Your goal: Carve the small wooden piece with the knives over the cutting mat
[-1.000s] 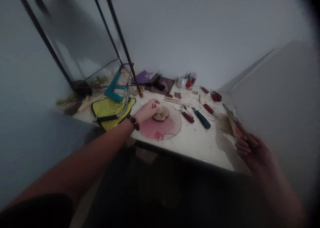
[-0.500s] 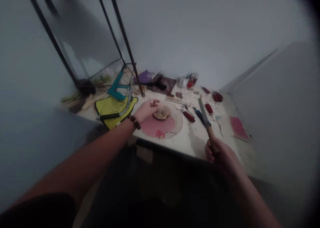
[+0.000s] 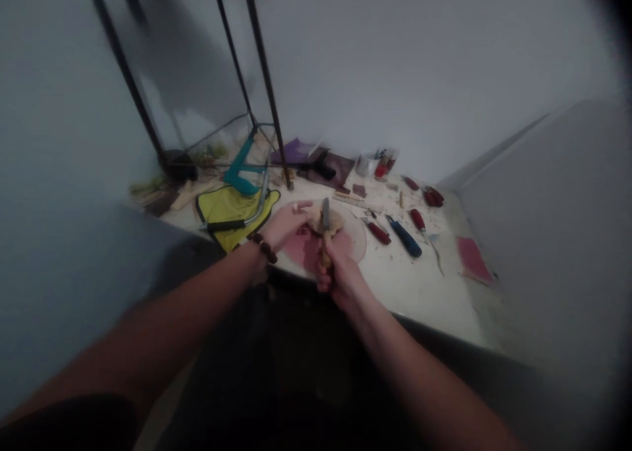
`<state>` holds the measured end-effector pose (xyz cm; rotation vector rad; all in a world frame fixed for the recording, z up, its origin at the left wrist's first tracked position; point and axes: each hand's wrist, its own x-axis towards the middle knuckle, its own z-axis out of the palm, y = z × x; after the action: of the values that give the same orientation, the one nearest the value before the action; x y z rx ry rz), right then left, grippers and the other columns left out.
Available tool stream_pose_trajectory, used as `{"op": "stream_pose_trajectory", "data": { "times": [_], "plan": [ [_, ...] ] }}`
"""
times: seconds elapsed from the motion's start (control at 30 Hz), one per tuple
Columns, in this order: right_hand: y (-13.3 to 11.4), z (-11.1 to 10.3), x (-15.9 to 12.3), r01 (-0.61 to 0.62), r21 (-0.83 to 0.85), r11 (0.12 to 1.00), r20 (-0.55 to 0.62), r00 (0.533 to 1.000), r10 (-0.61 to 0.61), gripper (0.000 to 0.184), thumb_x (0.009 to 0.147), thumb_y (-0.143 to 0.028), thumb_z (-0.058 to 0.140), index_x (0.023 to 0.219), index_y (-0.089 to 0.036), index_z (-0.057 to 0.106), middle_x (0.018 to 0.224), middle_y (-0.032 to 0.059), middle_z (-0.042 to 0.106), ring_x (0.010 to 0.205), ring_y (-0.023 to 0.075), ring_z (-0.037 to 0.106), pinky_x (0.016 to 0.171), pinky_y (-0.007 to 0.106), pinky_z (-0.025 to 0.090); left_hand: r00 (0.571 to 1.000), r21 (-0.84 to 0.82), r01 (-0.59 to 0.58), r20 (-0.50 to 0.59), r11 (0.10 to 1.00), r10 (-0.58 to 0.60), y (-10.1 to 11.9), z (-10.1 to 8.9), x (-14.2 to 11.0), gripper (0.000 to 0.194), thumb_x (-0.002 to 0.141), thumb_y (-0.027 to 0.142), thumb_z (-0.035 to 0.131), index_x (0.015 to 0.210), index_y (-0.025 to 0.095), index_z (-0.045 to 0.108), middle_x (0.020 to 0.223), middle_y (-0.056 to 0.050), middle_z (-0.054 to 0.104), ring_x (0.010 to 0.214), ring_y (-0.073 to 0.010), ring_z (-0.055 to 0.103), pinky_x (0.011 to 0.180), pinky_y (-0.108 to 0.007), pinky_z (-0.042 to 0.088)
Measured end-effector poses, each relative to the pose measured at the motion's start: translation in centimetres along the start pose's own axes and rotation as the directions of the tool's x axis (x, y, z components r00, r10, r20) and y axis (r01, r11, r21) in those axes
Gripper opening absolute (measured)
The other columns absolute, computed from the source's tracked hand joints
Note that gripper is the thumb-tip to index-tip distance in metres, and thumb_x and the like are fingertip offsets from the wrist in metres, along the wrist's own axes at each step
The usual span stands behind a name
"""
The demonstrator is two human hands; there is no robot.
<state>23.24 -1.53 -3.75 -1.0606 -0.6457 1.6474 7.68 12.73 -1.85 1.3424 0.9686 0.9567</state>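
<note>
Keep the carving knife [image 3: 325, 215], fist-gripped upright in the right hand [image 3: 338, 273], angled clear of the curled left hand [image 3: 287, 224] steadying the pale wood piece [image 3: 334, 222] on the round pink-stained board [image 3: 359, 243] atop the surface [image 3: 424, 306].

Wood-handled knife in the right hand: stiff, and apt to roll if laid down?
The wood-handled knife looks stiff: its straight metal blade shows no bend. Laid on the white table, it would probably rest on its thin blade rather than roll.
</note>
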Motion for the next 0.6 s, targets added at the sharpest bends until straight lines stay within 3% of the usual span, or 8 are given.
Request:
{"op": "stream_pose_trajectory", "data": {
  "times": [0.13,0.3,0.4,0.5,0.6],
  "plan": [
    [-0.1,0.3,0.1,-0.063,-0.105,0.992,0.022,0.998,0.065,0.066,0.091,-0.086,0.081,0.116,-0.025,0.071,0.090,0.0054,0.081,0.051,0.0135,0.059,0.040,0.024,0.047,1.000,0.044,-0.028,0.011,0.999,0.028,0.1,-0.5,0.2,0.054,0.087,0.036,0.089,0.136,0.018,0.072,0.110,-0.010,0.081,0.084,-0.0179,0.075,0.072,-0.028,0.058],
    [-2.1,-1.9,-1.3,-0.116,-0.310,0.944,0.037,0.990,0.134,0.054,0.091,-0.063,0.091,0.122,-0.022,0.077,0.099,0.0138,0.088,0.053,0.0209,0.073,0.039,0.028,0.053,0.988,0.125,-0.068,0.145,0.990,0.050,1.0,-0.9,1.0,0.041,0.090,0.042,0.089,0.123,0.018,0.083,0.098,-0.011,0.083,0.080,-0.0203,0.074,0.068,-0.030,0.053],
    [-4.2,-3.4,-0.7,-0.055,-0.409,0.911,0.009,0.998,0.064,0.044,0.091,-0.058,0.091,0.115,-0.022,0.079,0.090,0.0121,0.087,0.051,0.0210,0.071,0.039,0.029,0.052,0.973,0.163,-0.110,0.218,0.980,0.073,1.5,-0.7,1.9,0.036,0.086,0.037,0.089,0.116,0.018,0.085,0.100,-0.011,0.084,0.081,-0.0217,0.074,0.070,-0.032,0.055],
    [-6.8,-4.2,1.3,0.062,-0.501,0.863,-0.027,0.996,-0.087,0.032,0.090,-0.050,0.095,0.099,-0.023,0.080,0.077,0.0059,0.081,0.052,0.0178,0.066,0.044,0.027,0.049,0.962,0.225,-0.153,0.259,0.962,0.092,2.2,-0.3,2.7,0.030,0.075,0.022,0.087,0.105,0.018,0.083,0.089,-0.007,0.080,0.075,-0.0211,0.070,0.068,-0.032,0.053],
    [-9.2,-4.4,3.8,0.164,-0.562,0.810,-0.039,0.974,-0.224,0.025,0.084,-0.037,0.100,0.099,-0.026,0.083,0.082,0.0015,0.080,0.064,0.0164,0.066,0.054,0.026,0.049,0.940,0.276,-0.182,0.332,0.944,0.084,3.2,0.3,3.1,0.037,0.069,0.018,0.086,0.105,0.019,0.082,0.079,-0.002,0.076,0.071,-0.0217,0.070,0.065,-0.031,0.052]
  ]
}}
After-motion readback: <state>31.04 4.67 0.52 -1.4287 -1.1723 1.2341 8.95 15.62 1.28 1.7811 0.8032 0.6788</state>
